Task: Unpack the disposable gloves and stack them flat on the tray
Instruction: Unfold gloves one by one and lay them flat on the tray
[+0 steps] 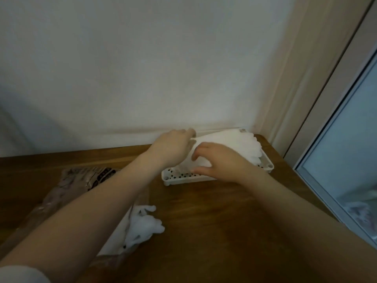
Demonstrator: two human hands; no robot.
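A white perforated tray (265, 166) stands at the table's far right corner against the wall. A stack of thin white disposable gloves (234, 144) lies across it, fingers fanned toward the right. My left hand (173, 145) pinches the cuff edge of the top glove at the tray's far left. My right hand (220, 162) rests on the gloves with curved fingers, pressing them down near the tray's front. A crumpled bunch of more white gloves (144, 225) spills from the clear plastic package (81, 178) lying on the table at the left.
The wooden table (214, 217) meets a white wall behind. A door frame and a glass panel (346, 150) stand close on the right. My forearms cross over the package and the table's middle.
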